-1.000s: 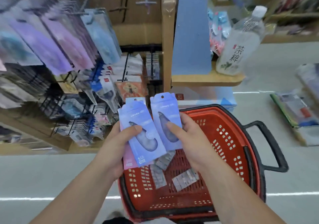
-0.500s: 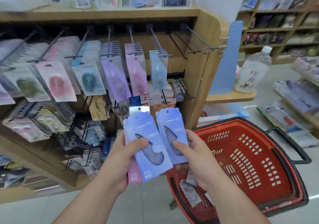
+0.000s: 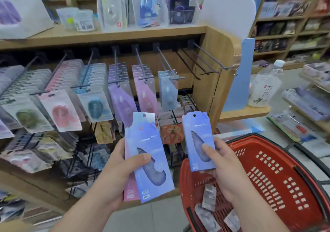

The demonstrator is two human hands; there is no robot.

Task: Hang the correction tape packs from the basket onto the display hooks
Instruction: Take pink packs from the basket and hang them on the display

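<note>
While the left hand [image 3: 116, 169] keeps its fingers [image 3: 120, 147] curled round a small fan of packs, its thumb presses across the front of a blue pack [image 3: 150, 142], with a pink pack [image 3: 129, 194] showing from under it. This looks like a holding grip: the spare stock is parked there so the other hand is free to work. The right hand [image 3: 226, 169] pinches a second blue pack [image 3: 198, 138] low down, thumb on the front and fingers behind. The pack stands upright with its punched hole at the top left uncovered, which is the part that must slide onto a hook.

Both hands are raised in front of the display, above and just left of the red basket [image 3: 250, 137]. A few more packs [image 3: 209, 196] lie in its bottom, so the job is judged only partly done.

Beyond the hands, rows of hooks stick out from under a wooden shelf [image 3: 125, 33], sorted by colour. The hook with pale blue packs [image 3: 167, 88] carries only a few and sits directly above the right hand, a likely match for the pack being offered. To its right, the empty hooks [image 3: 205, 60] are bare. A bottle [image 3: 264, 87] stands on a side ledge, well apart from the work.
</note>
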